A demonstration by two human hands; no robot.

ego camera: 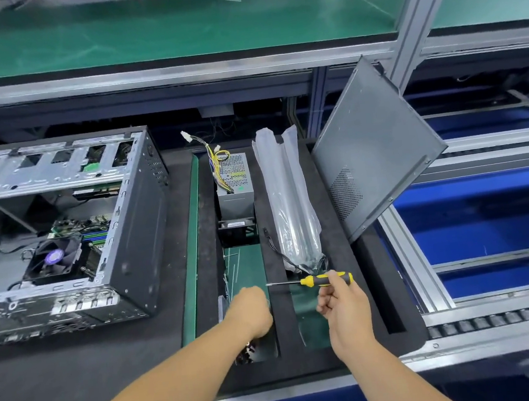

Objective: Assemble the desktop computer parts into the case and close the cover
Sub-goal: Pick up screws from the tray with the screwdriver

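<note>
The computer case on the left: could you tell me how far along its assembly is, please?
Done: the case lies open with a board and CPU fan already inside. In hand: the right hand holds the yellow screwdriver; the left hand reaches into the foam tray, fingers hidden. Left: the power supply and bagged part sit in the tray, and the side cover leans apart.

No readable text, brand or number anywhere. Only a small white label (235,224) on the black fan (237,232) at mid-frame, print too blurred to make out, and a green sticker (241,188) on the grey power supply (234,184) above it, blank as far as visible.
</note>
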